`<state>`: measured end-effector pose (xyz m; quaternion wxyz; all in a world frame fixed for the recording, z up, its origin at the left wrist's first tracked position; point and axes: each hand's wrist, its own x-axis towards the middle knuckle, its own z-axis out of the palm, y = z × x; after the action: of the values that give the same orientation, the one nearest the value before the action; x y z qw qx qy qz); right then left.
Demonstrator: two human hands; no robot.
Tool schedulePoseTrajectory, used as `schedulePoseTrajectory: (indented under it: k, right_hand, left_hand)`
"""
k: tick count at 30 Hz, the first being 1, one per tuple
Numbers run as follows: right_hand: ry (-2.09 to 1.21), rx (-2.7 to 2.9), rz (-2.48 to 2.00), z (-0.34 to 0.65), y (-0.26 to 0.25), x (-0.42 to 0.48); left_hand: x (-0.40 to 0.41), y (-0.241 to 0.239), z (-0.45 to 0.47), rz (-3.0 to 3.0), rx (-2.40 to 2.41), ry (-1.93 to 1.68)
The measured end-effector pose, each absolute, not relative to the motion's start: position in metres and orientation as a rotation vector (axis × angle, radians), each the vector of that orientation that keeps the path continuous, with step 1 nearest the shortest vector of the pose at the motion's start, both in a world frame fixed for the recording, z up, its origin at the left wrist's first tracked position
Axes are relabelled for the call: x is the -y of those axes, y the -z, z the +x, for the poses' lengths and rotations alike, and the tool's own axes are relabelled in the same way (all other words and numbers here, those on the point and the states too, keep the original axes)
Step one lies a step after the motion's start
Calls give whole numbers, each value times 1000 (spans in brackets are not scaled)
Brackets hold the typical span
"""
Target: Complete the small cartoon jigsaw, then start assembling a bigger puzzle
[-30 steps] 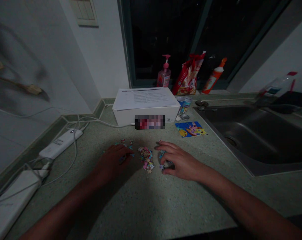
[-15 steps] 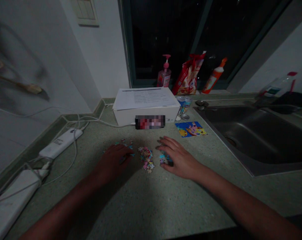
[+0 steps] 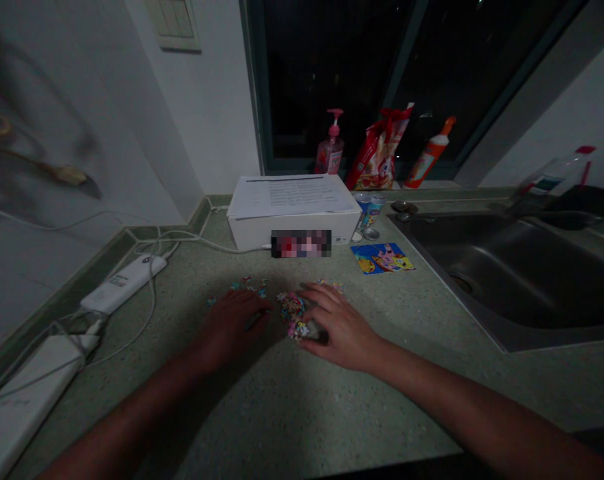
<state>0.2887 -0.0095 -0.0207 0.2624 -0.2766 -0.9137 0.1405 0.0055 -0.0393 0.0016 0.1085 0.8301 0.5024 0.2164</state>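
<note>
Drawn inward since the earlier frame, the right hand (image 3: 343,327) is now spread and curved over the right edge of the central heap of jigsaw pieces (image 3: 292,308); whether anything is pinched cannot be told. Just left of the heap, the left hand (image 3: 231,325) is held loosely curled on the speckled countertop (image 3: 292,407).

Tiny jigsaw pcs (image 3: 292,310), pink/blue/yellow, loose heap, thin scatter L & R, flat on speckled countertop (image 3: 262,413)

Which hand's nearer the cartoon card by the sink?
Right. The right hand is in front of and left of the cartoon card, at the puzzle-piece pile; the left hand lies farther left, on the pile's other side.
</note>
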Motion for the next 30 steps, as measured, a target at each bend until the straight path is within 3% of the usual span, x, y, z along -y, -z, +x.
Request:
schedulePoseTrajectory:
  k: [30]
  right_hand:
    - [-407,2504,-670,280,23,9]
  left_hand:
    - [49,7,21,2453,-1322,-614]
